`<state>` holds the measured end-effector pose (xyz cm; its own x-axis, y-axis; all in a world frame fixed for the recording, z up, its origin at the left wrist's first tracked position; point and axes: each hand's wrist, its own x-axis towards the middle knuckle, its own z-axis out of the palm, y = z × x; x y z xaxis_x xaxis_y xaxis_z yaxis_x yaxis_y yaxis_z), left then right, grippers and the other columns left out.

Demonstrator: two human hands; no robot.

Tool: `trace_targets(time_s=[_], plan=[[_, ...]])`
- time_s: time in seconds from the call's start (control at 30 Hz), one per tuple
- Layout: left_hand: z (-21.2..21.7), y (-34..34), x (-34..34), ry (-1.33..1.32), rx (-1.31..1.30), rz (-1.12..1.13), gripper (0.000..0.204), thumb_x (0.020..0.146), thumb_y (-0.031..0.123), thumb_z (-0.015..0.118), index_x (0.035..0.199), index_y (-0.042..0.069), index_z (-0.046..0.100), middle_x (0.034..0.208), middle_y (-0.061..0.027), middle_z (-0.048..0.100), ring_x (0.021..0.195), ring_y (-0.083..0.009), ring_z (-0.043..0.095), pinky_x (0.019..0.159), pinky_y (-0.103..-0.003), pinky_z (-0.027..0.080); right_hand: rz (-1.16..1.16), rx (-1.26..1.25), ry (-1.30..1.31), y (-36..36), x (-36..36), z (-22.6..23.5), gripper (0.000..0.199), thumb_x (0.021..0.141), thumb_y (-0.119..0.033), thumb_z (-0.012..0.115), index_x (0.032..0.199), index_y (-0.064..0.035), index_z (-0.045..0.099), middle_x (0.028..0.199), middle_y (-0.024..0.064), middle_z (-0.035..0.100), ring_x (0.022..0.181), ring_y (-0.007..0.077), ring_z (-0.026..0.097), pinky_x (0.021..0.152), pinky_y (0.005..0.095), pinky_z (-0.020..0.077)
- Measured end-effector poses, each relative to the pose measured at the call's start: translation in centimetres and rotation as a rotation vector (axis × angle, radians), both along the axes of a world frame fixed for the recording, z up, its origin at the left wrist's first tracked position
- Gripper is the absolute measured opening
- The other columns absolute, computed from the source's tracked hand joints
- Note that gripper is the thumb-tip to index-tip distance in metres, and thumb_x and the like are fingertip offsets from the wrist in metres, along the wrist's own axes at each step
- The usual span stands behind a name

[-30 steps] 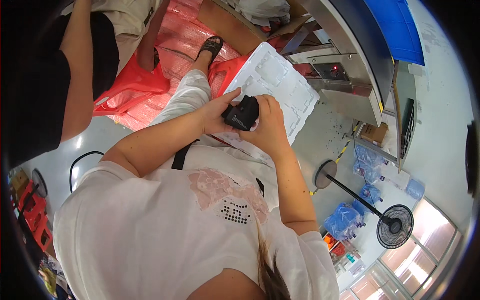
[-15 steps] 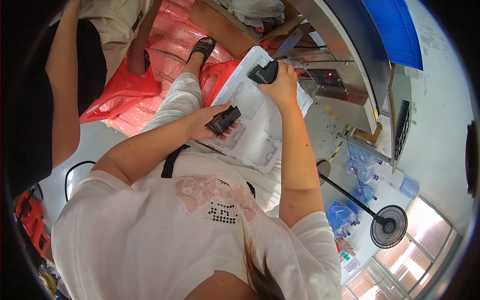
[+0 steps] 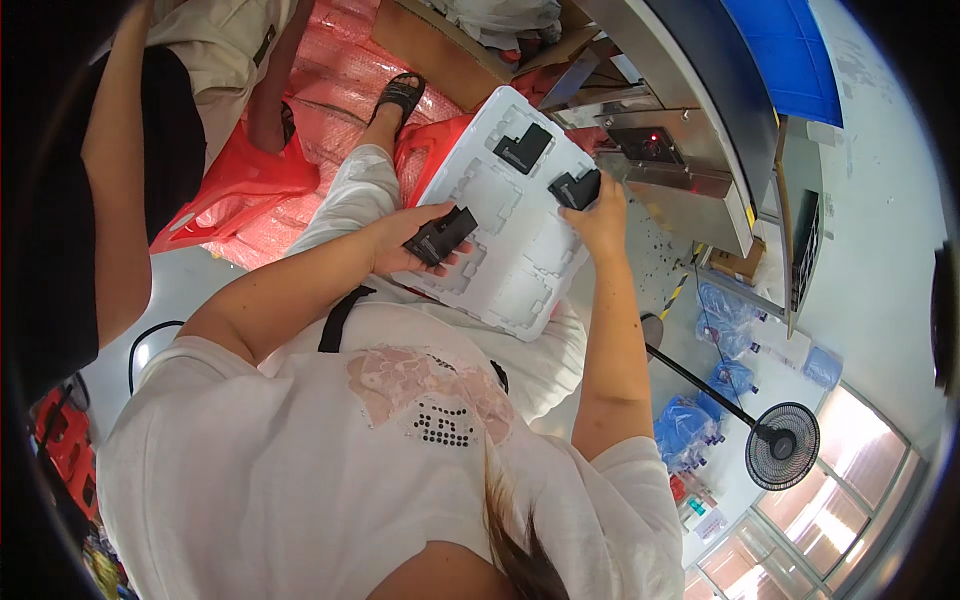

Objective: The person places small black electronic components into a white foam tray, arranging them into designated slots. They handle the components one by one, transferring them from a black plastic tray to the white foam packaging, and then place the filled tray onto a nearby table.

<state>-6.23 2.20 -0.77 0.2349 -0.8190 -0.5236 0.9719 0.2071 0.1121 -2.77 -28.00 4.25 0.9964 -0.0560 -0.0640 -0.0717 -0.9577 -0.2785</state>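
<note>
Across my lap lies a white moulded tray (image 3: 535,215) with notched recesses. A black notched block (image 3: 523,149) rests in the recess at its far end. My right hand (image 3: 604,222) grips a second black block (image 3: 575,189) by its right side, over the recess at the tray's right edge; whether it touches the bottom I cannot tell. In my left hand (image 3: 398,242), above the tray's left edge, is another black block (image 3: 441,236), held between thumb and fingers; part of it is covered by the hand.
A metal machine (image 3: 690,185) with a small red light stands right of the tray. Beyond the tray is an open cardboard box (image 3: 440,45). Another person's arm (image 3: 122,190) shows at the left, near a red stool (image 3: 245,185). A black fan (image 3: 782,446) stands at the lower right.
My right hand has moved right, from the far recess to the tray's right edge. One black block now lies released in the far recess. My left hand has barely moved.
</note>
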Motion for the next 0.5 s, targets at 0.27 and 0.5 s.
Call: trace_targets(time_s=[0.27, 0.5], plan=[[0.5, -0.1, -0.1, -0.034, 0.013, 0.008, 0.044, 0.091, 0.044, 0.042, 0.113, 0.007, 0.051, 0.099, -0.0131, 0.062, 0.076, -0.0219, 0.06, 0.069, -0.039, 0.049, -0.117, -0.134, 0.055, -1.0, -0.9, 1.2, 0.082, 0.052, -0.015, 0.077, 0.124, -0.0062, 0.041, 0.119, 0.0128, 0.049, 0.112, 0.0329, 0.044, 0.092, 0.0401, 0.0398], [0.3, -0.1, -0.1, -0.01, -0.009, 0.01, 0.044, 0.091, 0.043, 0.043, 0.116, 0.008, 0.05, 0.101, -0.0128, 0.061, 0.078, -0.0208, 0.059, 0.07, -0.039, 0.048, 0.057, -0.068, 0.183, 1.6, -8.2, 1.0, 0.079, 0.058, -0.006, 0.07, 0.13, -0.0098, 0.038, 0.135, 0.0115, 0.038, 0.122, 0.0327, 0.037, 0.096, 0.0413, 0.0372]])
